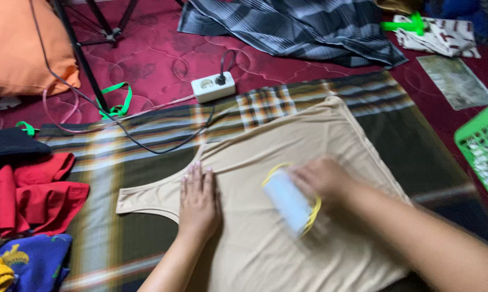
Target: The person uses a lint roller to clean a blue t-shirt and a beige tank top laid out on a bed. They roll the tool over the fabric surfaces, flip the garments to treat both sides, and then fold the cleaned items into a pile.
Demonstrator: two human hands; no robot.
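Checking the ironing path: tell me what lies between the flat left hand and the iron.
Head view: only bare beige top lies between the left hand and the white-and-yellow iron, which the right hand grips.

Left hand (198,201) flattens beige top (287,162); right hand (322,178) grips white iron (288,201).

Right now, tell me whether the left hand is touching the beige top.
Touching. The head view shows the left hand lying flat, palm down, on the beige top, no gap visible beneath it.
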